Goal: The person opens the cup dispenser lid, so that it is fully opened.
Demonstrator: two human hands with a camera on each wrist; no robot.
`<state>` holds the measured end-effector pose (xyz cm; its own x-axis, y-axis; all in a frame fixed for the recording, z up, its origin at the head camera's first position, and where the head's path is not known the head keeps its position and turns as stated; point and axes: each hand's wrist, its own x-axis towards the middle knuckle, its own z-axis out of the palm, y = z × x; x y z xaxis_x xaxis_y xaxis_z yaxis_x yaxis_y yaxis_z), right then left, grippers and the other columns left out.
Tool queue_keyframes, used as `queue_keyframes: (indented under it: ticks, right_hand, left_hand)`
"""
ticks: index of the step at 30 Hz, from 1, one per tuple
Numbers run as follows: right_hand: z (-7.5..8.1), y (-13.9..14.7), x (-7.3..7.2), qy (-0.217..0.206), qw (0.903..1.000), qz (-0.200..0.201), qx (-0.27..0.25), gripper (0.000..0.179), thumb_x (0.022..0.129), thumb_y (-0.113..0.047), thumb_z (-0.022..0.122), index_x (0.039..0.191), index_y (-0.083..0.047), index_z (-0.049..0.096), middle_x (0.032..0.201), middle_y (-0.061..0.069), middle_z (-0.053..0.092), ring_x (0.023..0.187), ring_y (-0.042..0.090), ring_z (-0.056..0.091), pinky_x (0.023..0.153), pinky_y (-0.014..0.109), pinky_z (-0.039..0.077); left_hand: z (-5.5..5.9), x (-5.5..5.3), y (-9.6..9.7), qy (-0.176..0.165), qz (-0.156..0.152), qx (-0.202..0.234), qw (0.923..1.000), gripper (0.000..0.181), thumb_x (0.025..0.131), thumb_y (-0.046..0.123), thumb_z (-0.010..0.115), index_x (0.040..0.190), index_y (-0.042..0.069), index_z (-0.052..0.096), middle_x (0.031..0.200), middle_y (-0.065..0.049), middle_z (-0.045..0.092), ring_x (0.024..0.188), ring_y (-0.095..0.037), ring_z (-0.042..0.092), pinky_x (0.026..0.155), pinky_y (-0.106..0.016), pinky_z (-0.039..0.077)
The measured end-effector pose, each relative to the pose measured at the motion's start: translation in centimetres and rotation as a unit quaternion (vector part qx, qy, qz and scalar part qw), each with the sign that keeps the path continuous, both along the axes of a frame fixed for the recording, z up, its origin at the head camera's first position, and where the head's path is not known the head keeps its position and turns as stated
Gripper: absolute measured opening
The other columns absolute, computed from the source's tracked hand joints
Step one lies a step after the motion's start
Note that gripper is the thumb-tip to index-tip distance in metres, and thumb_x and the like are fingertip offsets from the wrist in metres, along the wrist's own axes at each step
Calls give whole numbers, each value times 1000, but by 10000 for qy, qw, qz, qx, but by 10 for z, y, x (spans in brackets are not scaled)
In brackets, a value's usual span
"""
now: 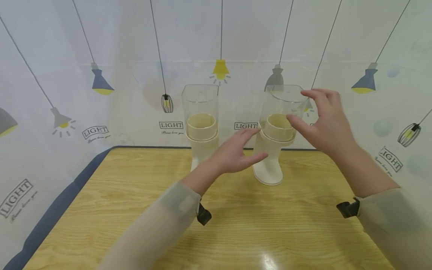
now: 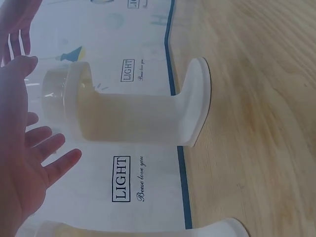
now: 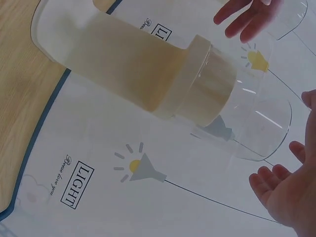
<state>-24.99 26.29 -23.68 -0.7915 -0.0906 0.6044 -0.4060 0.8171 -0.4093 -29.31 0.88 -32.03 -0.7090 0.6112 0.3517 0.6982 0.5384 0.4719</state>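
Note:
Two white stands with clear containers on top, looking like dispensers, stand side by side at the back of the wooden table in the head view. My left hand is beside the right-hand stand, thumb and fingers spread. Around the upper right of that stand's clear container, my right hand has its thumb and fingers apart. In the right wrist view a gap shows between the right hand and the clear container. The left-hand stand is partly behind my left forearm.
The wooden table has a dark blue edge along its back and left side. Behind it hangs a pale sheet printed with lamps and the word LIGHT. Dark clips or straps sit at both sleeve cuffs.

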Motion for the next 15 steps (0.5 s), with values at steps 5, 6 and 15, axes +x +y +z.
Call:
queue_keyframes:
  ticks: [5,6,15]
  right_hand:
    - [1,-6,-14,-191,9998,-45,20,73,90,-45,72,151,-15,45,157,16,27,142,39,32,105,67,34]
    - [1,-7,-17,-165,9999,-34,8,73,90,-45,72,151,-15,46,158,16,27,143,38,31,105,67,35]
    - [-8,-10,-35,-249,9996,14,-94,69,91,-49,70,149,-20,48,160,10,28,140,41,36,105,66,35]
  left_hand:
    - [2,-18,13,-160,-101,328,9993,88,94,59,62,158,10,29,156,-6,38,140,-20,40,113,-34,35]
    - [2,-22,15,-211,-91,394,9990,89,93,59,63,159,10,28,156,-6,38,138,-21,42,112,-33,37]
    - [-3,-47,37,-551,289,543,9966,105,87,66,65,162,16,13,161,-4,28,139,-18,39,113,-37,36]
